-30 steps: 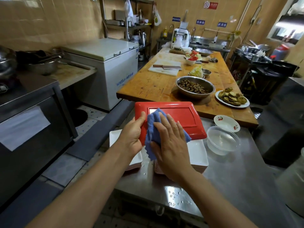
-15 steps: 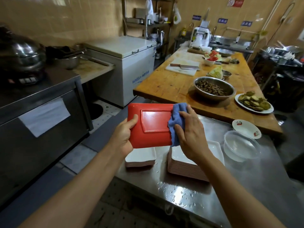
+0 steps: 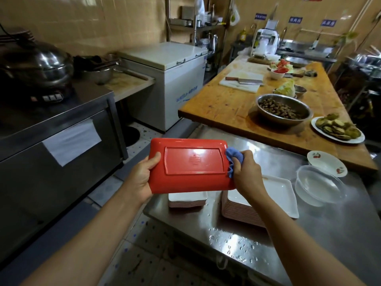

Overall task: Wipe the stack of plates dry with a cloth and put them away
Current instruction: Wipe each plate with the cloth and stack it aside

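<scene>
A red rectangular plate is held up with its underside facing me, above the steel table's left edge. My left hand grips its left edge, thumb on the underside. My right hand holds a bunched blue cloth against the plate's right edge. Below the plate stand two stacks of white square plates with striped rims: a small stack at the left and a taller stack at the right, partly hidden by my right arm.
The steel table is wet with droplets near its front. On it sit a clear plastic bowl and a small flowered dish. Behind is a wooden table with a metal bowl, a food plate and a cleaver. A steel cabinet stands left.
The red plate has been lifted and turned so its underside faces me. My right hand slid the cloth from the plate's middle to its right edge. The view shifted left.
</scene>
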Motion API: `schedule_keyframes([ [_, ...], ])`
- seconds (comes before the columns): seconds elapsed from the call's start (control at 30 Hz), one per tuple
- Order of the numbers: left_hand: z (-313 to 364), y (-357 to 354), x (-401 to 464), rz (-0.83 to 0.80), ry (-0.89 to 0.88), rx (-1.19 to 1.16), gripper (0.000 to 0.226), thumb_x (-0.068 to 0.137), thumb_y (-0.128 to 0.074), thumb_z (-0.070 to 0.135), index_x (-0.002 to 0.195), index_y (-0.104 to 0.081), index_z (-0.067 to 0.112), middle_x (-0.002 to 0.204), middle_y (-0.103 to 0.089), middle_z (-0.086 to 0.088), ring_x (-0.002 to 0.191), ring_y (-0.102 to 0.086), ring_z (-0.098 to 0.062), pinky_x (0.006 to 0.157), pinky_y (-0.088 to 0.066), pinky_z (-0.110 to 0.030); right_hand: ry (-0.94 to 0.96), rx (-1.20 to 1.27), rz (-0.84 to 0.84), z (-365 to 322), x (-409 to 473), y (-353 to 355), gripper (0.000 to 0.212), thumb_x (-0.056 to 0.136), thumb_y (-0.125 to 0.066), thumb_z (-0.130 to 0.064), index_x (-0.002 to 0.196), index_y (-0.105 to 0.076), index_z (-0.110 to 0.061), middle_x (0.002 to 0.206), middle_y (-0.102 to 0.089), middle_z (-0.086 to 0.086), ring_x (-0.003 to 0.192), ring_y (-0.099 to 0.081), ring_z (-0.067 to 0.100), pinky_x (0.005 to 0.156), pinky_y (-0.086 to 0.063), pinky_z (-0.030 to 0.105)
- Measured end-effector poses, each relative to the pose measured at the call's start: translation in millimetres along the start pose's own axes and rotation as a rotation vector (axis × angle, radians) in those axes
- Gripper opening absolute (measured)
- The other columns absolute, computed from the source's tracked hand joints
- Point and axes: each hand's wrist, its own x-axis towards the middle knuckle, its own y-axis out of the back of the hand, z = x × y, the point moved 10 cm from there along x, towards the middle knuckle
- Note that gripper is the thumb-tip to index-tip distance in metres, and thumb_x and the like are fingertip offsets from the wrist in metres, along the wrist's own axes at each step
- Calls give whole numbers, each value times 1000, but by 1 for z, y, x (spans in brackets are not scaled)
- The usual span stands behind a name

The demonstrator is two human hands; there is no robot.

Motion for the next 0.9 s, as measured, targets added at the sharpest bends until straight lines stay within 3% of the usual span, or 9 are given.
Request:
schedule_keyframes([
  [0.1, 4, 8, 1, 19, -14, 29, 17, 95, -50, 23, 107, -62, 23, 95, -74, -8, 83, -72, -26, 61, -58, -43, -23, -83, -87, 5, 2, -10, 12, 97, -43, -16, 107, -48, -10, 86, -58, 5, 70, -56, 16, 54, -42, 22],
  [0.23, 25, 7, 7, 28, -164, 201, 15, 96, -50, 22, 106, -61, 27, 98, -73, -5, 87, -71, -22, 66, -57, -37, 3, 7, -88, -2, 3, -10, 11, 96, -44, -10, 103, -49, -17, 71, -56, -4, 52, -55, 6, 37, -39, 9],
  [0.3, 40, 0, 13, 74, -322, 475, 16, 96, -52, 19, 107, -61, 26, 96, -71, -1, 86, -69, -19, 69, -54, -29, -14, 49, -77, -2, 4, -8, 13, 95, -45, -8, 99, -50, -19, 69, -56, -5, 44, -55, 4, 33, -36, 10],
  [0.37, 48, -16, 16, 118, -519, 892, 20, 93, -56, 15, 111, -63, 20, 91, -67, 3, 85, -64, -17, 70, -47, -25, -50, 71, -66, 4, 5, -5, 12, 95, -47, -11, 98, -51, -21, 69, -57, -4, 44, -55, 1, 31, -35, 13],
  [0.47, 23, -39, 21, 69, -653, 1363, 16, 91, -59, 20, 106, -63, 16, 93, -66, 0, 88, -60, -22, 72, -48, -29, -72, 44, -48, 19, 4, 0, 8, 95, -48, -18, 99, -53, -22, 78, -61, 1, 60, -58, 11, 40, -38, 19],
  [0.57, -13, -52, 24, -49, -748, 1682, 22, 95, -52, 24, 112, -62, 14, 103, -65, -7, 96, -59, -27, 75, -48, -36, -70, 17, -26, 32, 1, 6, 7, 94, -49, -19, 97, -53, -24, 78, -60, -2, 65, -57, 12, 43, -39, 19],
  [0.77, -71, -49, 36, -187, -670, 1873, 27, 97, -41, 20, 119, -57, 20, 116, -63, 0, 107, -57, -23, 71, -43, -33, -85, 12, -6, 49, -2, 12, 6, 92, -51, -18, 95, -56, -19, 82, -62, 2, 70, -58, 18, 55, -41, 26],
  [0.9, -100, -43, 45, -236, -625, 2013, 31, 95, -40, 18, 124, -52, 21, 115, -59, -1, 108, -54, -23, 69, -40, -32, -76, 29, 15, 55, -5, 17, 6, 93, -52, -18, 97, -56, -20, 85, -63, 2, 70, -57, 8, 53, -40, 21],
])
